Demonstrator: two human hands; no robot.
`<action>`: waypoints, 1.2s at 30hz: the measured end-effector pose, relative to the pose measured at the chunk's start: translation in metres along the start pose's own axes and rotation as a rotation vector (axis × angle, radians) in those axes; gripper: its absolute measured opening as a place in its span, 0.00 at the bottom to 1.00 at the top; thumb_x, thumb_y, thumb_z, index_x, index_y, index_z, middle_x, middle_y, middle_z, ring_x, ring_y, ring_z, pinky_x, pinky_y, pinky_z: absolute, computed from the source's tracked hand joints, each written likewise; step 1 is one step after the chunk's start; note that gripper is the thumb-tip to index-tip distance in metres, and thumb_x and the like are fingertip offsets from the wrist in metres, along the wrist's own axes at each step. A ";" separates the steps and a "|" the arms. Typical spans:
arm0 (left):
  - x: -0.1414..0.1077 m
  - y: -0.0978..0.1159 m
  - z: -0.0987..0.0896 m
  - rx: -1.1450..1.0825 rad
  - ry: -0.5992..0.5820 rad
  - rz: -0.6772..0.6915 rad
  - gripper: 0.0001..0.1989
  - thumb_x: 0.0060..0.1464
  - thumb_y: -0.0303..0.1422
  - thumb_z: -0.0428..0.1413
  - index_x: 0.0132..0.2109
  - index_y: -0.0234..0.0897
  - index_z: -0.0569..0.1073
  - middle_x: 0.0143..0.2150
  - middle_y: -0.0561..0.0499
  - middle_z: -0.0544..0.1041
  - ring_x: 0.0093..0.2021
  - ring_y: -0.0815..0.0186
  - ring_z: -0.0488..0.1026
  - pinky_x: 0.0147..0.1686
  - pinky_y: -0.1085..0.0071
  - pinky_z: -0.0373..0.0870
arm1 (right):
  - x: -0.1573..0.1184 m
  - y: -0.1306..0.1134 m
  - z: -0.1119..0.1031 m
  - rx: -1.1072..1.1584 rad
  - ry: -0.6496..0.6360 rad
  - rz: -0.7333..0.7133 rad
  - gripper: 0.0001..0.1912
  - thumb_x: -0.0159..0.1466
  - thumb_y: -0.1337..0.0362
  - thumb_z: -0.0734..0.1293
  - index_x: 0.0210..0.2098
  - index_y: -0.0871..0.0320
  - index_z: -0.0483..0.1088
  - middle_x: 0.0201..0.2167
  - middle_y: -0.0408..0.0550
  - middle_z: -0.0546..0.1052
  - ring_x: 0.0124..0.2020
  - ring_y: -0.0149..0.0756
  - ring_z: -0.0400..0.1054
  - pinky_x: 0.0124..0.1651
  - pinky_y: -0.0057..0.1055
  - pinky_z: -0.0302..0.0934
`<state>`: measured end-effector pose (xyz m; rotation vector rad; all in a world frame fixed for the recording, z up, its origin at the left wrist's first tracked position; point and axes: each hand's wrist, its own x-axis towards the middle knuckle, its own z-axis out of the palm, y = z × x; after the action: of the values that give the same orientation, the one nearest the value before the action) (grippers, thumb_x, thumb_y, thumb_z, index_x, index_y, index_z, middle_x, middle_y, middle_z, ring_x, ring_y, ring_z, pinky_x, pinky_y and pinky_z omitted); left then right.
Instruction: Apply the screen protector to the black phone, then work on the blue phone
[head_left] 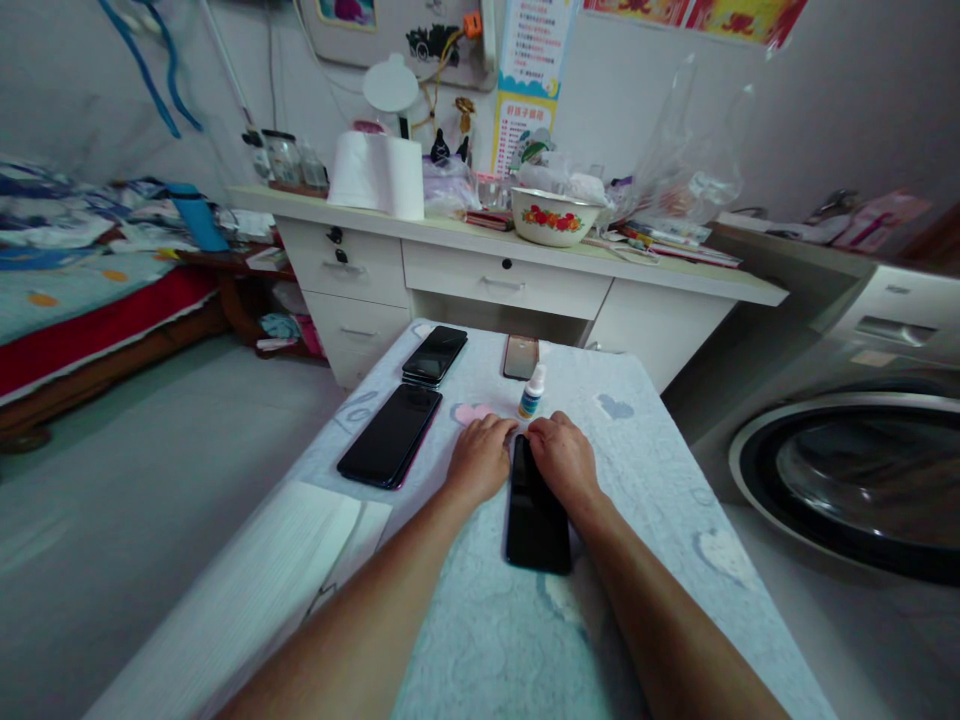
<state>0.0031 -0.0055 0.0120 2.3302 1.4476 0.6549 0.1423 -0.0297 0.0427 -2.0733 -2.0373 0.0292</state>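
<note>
A black smartphone (537,520) lies screen up on the cloth-covered table, between my forearms. My left hand (481,458) is at the upper left of this phone, its fingers drawn together toward the far end. Across the phone's upper right edge rests my right hand (564,462), fingers curled and tips close to those of the left. Whatever may be between the fingertips is too small or hidden to make out. Just beyond the fingers stands a small white bottle (532,392) with a blue and yellow label.
To the left lie a large dark phone (391,436) and a stack of phones (435,354). Another phone (521,357) is at the far edge. White folded sheets (300,570) cover the near left. Behind are a desk (480,270) and, at right, a washing machine (885,400).
</note>
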 end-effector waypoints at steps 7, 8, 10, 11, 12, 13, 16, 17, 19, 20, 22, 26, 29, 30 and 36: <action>0.000 -0.001 0.002 0.004 0.019 0.014 0.21 0.53 0.23 0.48 0.53 0.40 0.68 0.49 0.48 0.72 0.49 0.61 0.67 0.51 0.65 0.63 | 0.000 0.000 0.002 0.026 0.006 -0.081 0.13 0.69 0.63 0.57 0.41 0.54 0.74 0.37 0.49 0.70 0.37 0.34 0.67 0.38 0.27 0.56; 0.000 -0.001 0.002 0.004 0.019 0.013 0.21 0.53 0.24 0.49 0.53 0.41 0.68 0.49 0.48 0.72 0.49 0.61 0.67 0.51 0.65 0.63 | 0.000 0.000 0.003 0.039 0.003 -0.102 0.13 0.69 0.62 0.57 0.42 0.54 0.74 0.37 0.48 0.70 0.38 0.34 0.67 0.39 0.27 0.56; -0.001 0.000 0.001 0.004 0.019 0.015 0.20 0.53 0.25 0.49 0.54 0.41 0.68 0.49 0.48 0.72 0.49 0.61 0.67 0.51 0.65 0.63 | 0.000 0.000 0.003 0.058 -0.003 -0.124 0.13 0.69 0.62 0.57 0.43 0.53 0.73 0.37 0.48 0.70 0.38 0.33 0.67 0.40 0.27 0.56; -0.001 0.000 0.001 0.004 0.018 0.019 0.20 0.54 0.25 0.49 0.54 0.41 0.68 0.49 0.48 0.72 0.50 0.61 0.67 0.51 0.64 0.63 | 0.000 0.000 0.003 0.061 -0.003 -0.123 0.13 0.69 0.62 0.57 0.43 0.53 0.74 0.37 0.48 0.70 0.38 0.33 0.67 0.40 0.27 0.56; -0.001 0.000 0.001 0.004 0.016 0.024 0.20 0.54 0.25 0.49 0.53 0.41 0.69 0.48 0.48 0.72 0.50 0.61 0.67 0.51 0.65 0.63 | 0.000 0.001 0.003 0.062 -0.002 -0.118 0.13 0.69 0.62 0.58 0.42 0.53 0.74 0.37 0.48 0.70 0.38 0.33 0.67 0.40 0.27 0.56; 0.000 0.000 0.001 0.003 0.011 0.030 0.19 0.54 0.25 0.49 0.53 0.41 0.70 0.48 0.48 0.72 0.50 0.61 0.67 0.52 0.65 0.63 | 0.000 0.002 0.002 0.061 -0.002 -0.109 0.13 0.68 0.62 0.58 0.42 0.53 0.74 0.37 0.48 0.70 0.38 0.33 0.67 0.39 0.27 0.55; 0.000 0.000 0.000 0.000 -0.005 0.036 0.17 0.55 0.26 0.49 0.50 0.43 0.72 0.47 0.49 0.72 0.50 0.62 0.67 0.52 0.65 0.63 | -0.001 0.006 -0.001 0.055 -0.002 -0.071 0.13 0.68 0.62 0.58 0.40 0.54 0.74 0.36 0.48 0.70 0.37 0.34 0.67 0.39 0.27 0.55; 0.000 0.000 0.000 -0.003 -0.005 0.038 0.17 0.55 0.26 0.49 0.50 0.43 0.73 0.47 0.49 0.72 0.49 0.62 0.67 0.52 0.65 0.63 | -0.001 0.008 -0.003 0.055 -0.002 -0.058 0.12 0.67 0.63 0.59 0.40 0.54 0.74 0.36 0.48 0.71 0.37 0.34 0.67 0.39 0.27 0.55; 0.000 0.000 0.000 -0.009 0.006 0.045 0.16 0.55 0.27 0.49 0.50 0.42 0.73 0.47 0.49 0.73 0.49 0.62 0.67 0.51 0.65 0.63 | -0.001 0.013 -0.005 0.058 -0.005 -0.042 0.12 0.66 0.63 0.59 0.39 0.55 0.75 0.36 0.49 0.71 0.38 0.34 0.67 0.40 0.28 0.55; 0.000 -0.001 0.001 -0.012 0.014 0.050 0.16 0.55 0.27 0.49 0.50 0.42 0.73 0.47 0.49 0.72 0.49 0.61 0.67 0.51 0.65 0.63 | 0.000 0.016 -0.006 0.060 -0.007 -0.038 0.12 0.66 0.64 0.60 0.39 0.55 0.75 0.36 0.49 0.72 0.38 0.34 0.67 0.40 0.28 0.55; -0.001 -0.001 0.001 -0.017 0.024 0.054 0.17 0.54 0.27 0.50 0.50 0.42 0.73 0.47 0.49 0.72 0.49 0.61 0.67 0.51 0.64 0.63 | 0.000 0.021 -0.006 0.062 -0.012 -0.027 0.12 0.66 0.64 0.60 0.38 0.55 0.75 0.36 0.49 0.72 0.38 0.35 0.67 0.41 0.28 0.55; -0.001 -0.002 0.002 -0.020 0.026 0.049 0.18 0.52 0.25 0.50 0.49 0.42 0.74 0.47 0.49 0.72 0.49 0.61 0.67 0.52 0.64 0.63 | -0.003 0.034 -0.005 0.069 0.010 0.004 0.11 0.65 0.64 0.61 0.37 0.55 0.75 0.36 0.48 0.73 0.38 0.34 0.68 0.41 0.27 0.54; 0.000 -0.001 0.002 -0.024 0.018 0.046 0.18 0.53 0.25 0.50 0.49 0.42 0.74 0.47 0.49 0.72 0.49 0.61 0.67 0.52 0.65 0.63 | -0.004 0.042 -0.004 0.075 0.031 0.002 0.10 0.64 0.63 0.61 0.36 0.55 0.75 0.35 0.47 0.73 0.38 0.34 0.67 0.40 0.27 0.54; 0.000 -0.001 0.001 -0.027 0.015 0.044 0.18 0.53 0.26 0.50 0.49 0.42 0.74 0.47 0.49 0.72 0.49 0.62 0.67 0.52 0.65 0.63 | -0.005 0.044 -0.005 0.077 0.034 0.002 0.10 0.64 0.63 0.61 0.36 0.55 0.75 0.35 0.47 0.73 0.37 0.34 0.67 0.40 0.27 0.54; -0.001 -0.001 0.001 -0.040 0.014 0.038 0.18 0.53 0.26 0.50 0.50 0.41 0.74 0.47 0.49 0.72 0.49 0.62 0.67 0.52 0.66 0.62 | -0.007 0.048 -0.005 0.086 0.048 0.012 0.11 0.64 0.63 0.61 0.35 0.56 0.75 0.34 0.48 0.73 0.37 0.34 0.67 0.39 0.27 0.53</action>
<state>0.0029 -0.0058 0.0109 2.3324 1.3859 0.7054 0.1905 -0.0378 0.0378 -2.0145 -1.9609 0.0670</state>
